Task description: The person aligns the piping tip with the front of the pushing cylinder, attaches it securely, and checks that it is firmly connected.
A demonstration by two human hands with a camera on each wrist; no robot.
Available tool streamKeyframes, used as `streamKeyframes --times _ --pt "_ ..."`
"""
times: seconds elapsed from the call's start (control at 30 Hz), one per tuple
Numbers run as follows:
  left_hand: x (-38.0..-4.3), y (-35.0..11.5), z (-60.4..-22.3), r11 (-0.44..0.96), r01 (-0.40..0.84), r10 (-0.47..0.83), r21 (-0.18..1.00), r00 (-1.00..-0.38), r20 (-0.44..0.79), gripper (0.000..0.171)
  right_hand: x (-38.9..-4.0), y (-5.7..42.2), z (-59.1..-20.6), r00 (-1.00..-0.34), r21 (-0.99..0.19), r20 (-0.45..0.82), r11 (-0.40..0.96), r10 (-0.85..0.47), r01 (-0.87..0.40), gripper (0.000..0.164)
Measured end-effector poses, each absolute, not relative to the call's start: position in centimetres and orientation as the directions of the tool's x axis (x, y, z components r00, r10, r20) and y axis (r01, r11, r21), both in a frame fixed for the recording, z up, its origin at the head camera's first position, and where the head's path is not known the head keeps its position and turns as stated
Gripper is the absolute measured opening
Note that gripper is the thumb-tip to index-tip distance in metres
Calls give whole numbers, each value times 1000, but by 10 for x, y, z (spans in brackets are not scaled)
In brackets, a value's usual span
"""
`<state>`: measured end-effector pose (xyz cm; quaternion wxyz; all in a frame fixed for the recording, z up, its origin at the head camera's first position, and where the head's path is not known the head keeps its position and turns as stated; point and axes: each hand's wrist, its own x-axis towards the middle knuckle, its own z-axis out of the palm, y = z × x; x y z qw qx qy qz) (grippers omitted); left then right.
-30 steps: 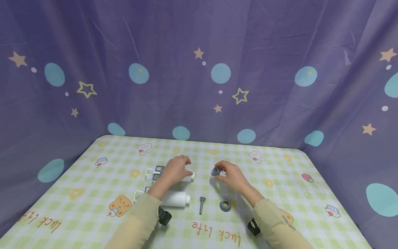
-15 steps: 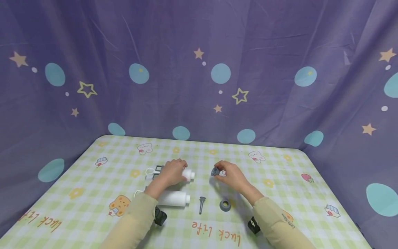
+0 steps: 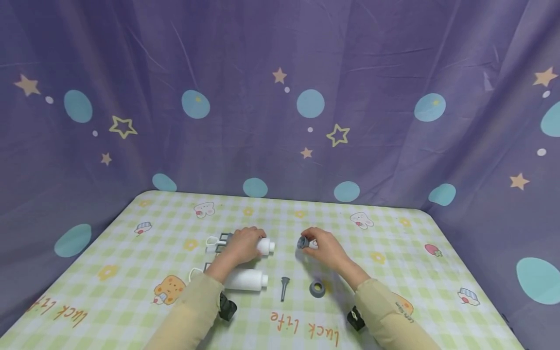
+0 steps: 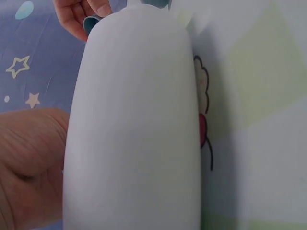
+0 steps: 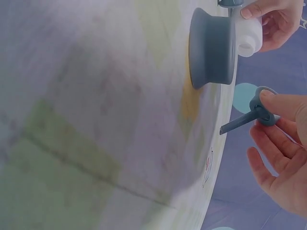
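Note:
My left hand [image 3: 246, 244] grips the farther white bottle [image 3: 265, 246], which lies on its side with its neck to the right. In the right wrist view its thumb lies on that bottle's side, near the open neck. My right hand [image 3: 324, 247] pinches a grey funnel-like piece [image 3: 303, 242] with a thin stem [image 5: 240, 122]. Nearer me lies a second white bottle [image 3: 246, 279], which fills much of the left wrist view. On the cloth between my arms are a grey stemmed piece [image 3: 285, 288] and a grey ring [image 3: 317, 289].
Grey frames [image 3: 221, 249] and a white loop [image 3: 212, 241] show left of the farther bottle; another white loop [image 3: 195, 273] shows by the nearer one. A checked cloth [image 3: 393, 243] covers the table. A purple curtain [image 3: 262, 155] hangs behind it.
My left hand has come down onto the farther bottle and now grips it. The right hand stays almost where it was with the grey funnel-like piece.

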<state>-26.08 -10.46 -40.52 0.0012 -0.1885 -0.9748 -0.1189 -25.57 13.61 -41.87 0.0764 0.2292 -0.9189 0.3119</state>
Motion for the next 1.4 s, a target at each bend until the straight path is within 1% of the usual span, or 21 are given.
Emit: streamKeyframes --times 0.2,0.4,0.6,0.87,1.2,1.4 --pt "-260 -105 -406 892 364 364 269 -930 50 46 -255 135 -419 -883 -544 277 696 -379 -469 36" --pt "-261 -108 -408 881 371 362 293 -928 88 48 -255 134 -419 -886 -541 281 702 -369 -464 36" --pt "-261 -109 -407 872 405 371 274 -913 168 49 -256 132 -418 -870 -521 322 697 -373 -492 35" --pt "-257 -106 -401 863 424 361 276 -898 250 44 -256 128 -414 -859 -508 341 695 -381 -509 36" --pt "-254 -99 -391 845 456 368 279 -874 316 45 -257 121 -408 -836 -498 375 674 -400 -546 37" --pt "-253 -95 -387 851 450 361 269 -875 323 45 -257 119 -405 -828 -503 388 660 -405 -558 37"
